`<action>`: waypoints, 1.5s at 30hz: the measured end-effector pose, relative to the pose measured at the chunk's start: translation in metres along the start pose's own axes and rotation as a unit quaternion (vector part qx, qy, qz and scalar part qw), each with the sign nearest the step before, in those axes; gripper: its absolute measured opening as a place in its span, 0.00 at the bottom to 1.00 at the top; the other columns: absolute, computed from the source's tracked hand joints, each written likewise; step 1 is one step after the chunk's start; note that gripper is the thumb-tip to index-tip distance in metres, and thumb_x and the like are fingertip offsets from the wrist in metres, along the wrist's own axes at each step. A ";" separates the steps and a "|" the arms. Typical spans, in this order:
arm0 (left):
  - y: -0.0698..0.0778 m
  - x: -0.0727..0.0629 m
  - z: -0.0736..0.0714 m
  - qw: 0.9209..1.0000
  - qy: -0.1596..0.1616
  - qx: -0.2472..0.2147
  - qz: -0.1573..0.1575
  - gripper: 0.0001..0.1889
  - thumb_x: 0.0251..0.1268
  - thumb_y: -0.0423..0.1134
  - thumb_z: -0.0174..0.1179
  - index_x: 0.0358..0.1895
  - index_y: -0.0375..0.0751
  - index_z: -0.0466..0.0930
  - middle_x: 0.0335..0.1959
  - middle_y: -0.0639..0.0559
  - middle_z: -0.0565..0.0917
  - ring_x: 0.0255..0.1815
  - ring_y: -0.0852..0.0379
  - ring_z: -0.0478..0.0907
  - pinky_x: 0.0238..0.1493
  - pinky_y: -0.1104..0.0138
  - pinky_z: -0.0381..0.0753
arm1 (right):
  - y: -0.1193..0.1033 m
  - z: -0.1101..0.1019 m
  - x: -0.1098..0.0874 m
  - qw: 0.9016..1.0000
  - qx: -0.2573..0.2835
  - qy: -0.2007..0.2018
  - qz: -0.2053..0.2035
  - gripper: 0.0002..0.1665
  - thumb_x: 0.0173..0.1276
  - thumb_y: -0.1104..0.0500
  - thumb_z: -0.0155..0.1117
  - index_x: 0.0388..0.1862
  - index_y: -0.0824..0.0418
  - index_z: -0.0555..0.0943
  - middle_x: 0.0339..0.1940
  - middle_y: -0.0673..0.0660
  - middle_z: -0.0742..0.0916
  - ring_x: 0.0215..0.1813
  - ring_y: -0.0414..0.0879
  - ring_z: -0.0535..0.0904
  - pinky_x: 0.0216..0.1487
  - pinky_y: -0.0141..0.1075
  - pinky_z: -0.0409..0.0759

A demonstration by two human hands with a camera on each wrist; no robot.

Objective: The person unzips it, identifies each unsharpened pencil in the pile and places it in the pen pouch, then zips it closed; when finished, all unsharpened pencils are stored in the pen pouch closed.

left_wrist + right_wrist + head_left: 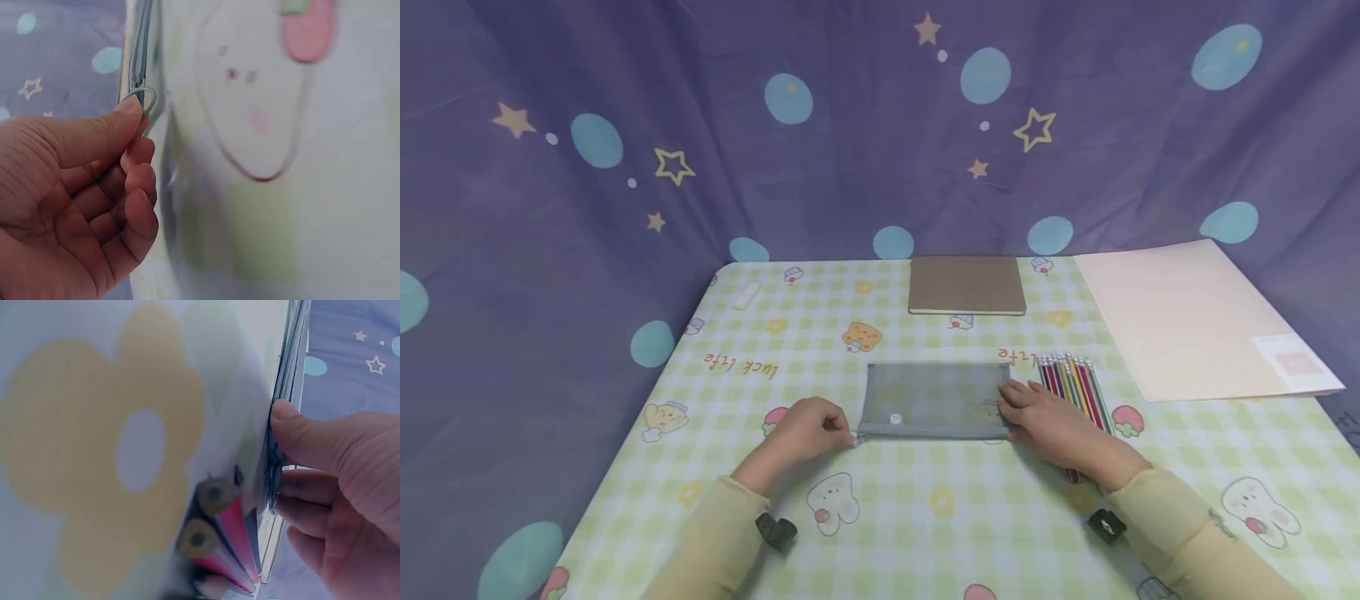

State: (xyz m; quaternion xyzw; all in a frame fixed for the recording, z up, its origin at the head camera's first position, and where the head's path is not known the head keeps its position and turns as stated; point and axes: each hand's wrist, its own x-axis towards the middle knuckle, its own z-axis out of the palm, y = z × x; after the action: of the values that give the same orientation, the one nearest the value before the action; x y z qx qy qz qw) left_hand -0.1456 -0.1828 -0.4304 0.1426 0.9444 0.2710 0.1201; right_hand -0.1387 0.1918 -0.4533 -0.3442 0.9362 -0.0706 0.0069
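Observation:
A see-through grey zip pouch (936, 400) lies flat on the table, its zipper along the near edge. At the pouch's near left corner my left hand (808, 432) pinches the small ring of the zipper pull (149, 99) between thumb and index finger; the other fingers are curled in. My right hand (1052, 423) holds the pouch's right end, with the thumb at the zipper edge and the fingers farther up the side. Under and beside that hand lies a bundle of coloured pencils (1075, 383), partly covered by it; unsharpened-looking round ends show in the right wrist view.
A brown notebook (967, 285) lies at the back edge of the table. To the right is a large cream folder (1187, 325) with a white label. A small white eraser-like block (747, 295) sits at the back left. A patterned cloth (940, 500) covers the table.

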 end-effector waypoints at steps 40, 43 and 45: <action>0.035 0.009 0.020 0.954 0.037 0.255 0.155 0.10 0.67 0.43 0.62 0.45 0.44 0.87 0.52 0.36 0.82 0.36 0.47 0.78 0.36 0.57 0.77 | 0.011 -0.010 0.006 0.996 0.084 -0.023 -0.011 0.25 0.68 0.56 0.63 0.57 0.72 0.78 0.66 0.72 0.73 0.67 0.68 0.68 0.65 0.58 0.63; 0.036 0.008 0.021 0.953 0.045 0.255 0.156 0.09 0.68 0.42 0.60 0.43 0.44 0.87 0.47 0.39 0.84 0.32 0.49 0.77 0.32 0.58 0.76 | 0.009 -0.012 0.008 0.996 0.090 -0.018 0.000 0.24 0.68 0.57 0.61 0.56 0.72 0.79 0.65 0.71 0.74 0.66 0.68 0.68 0.64 0.57 0.65; 0.037 0.007 0.022 0.953 0.048 0.260 0.150 0.08 0.68 0.41 0.59 0.38 0.44 0.87 0.40 0.42 0.85 0.28 0.52 0.75 0.28 0.60 0.74 | 0.007 -0.013 0.009 0.996 0.092 -0.017 0.006 0.23 0.68 0.57 0.60 0.56 0.72 0.79 0.65 0.71 0.74 0.66 0.69 0.69 0.63 0.57 0.67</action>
State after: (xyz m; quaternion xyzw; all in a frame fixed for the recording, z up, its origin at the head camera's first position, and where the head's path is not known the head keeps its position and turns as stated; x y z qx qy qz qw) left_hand -0.1381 -0.1399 -0.4300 0.2954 0.9546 0.0380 -0.0088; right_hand -0.1511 0.1925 -0.4413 -0.3372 0.9278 -0.1502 0.0544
